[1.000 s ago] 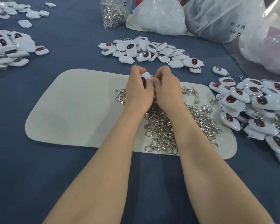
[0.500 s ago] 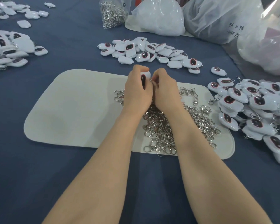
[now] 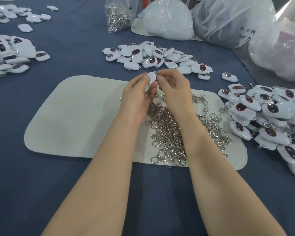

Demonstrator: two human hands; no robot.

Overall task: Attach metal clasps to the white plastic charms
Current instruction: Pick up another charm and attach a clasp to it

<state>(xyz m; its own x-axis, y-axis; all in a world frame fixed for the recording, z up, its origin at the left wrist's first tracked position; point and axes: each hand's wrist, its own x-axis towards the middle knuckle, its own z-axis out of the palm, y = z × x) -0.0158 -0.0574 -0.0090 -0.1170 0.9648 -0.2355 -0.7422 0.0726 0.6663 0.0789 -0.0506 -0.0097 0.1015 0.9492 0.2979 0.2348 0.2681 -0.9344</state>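
Both forearms reached from the near edge of the table [image 3: 41, 193] and met above the far side of a pale mat [image 3: 75, 116]. The left hand [image 3: 138, 96], palm turned inward, gripped a white plastic charm [image 3: 150, 80], fingers and thumb curled round it; the charm was raised off the mat and tilted. The right hand [image 3: 174, 90] pinched thumb and forefinger on a small metal piece [image 3: 155, 72] at the charm's upper end; whether it was hooked on could not be told. Loose metal clasps [image 3: 174, 133] lay heaped on the mat beneath the wrists. Further charm piles lay toward the far edge [image 3: 160, 57], right edge [image 3: 271, 116] and left edge [image 3: 7, 55]
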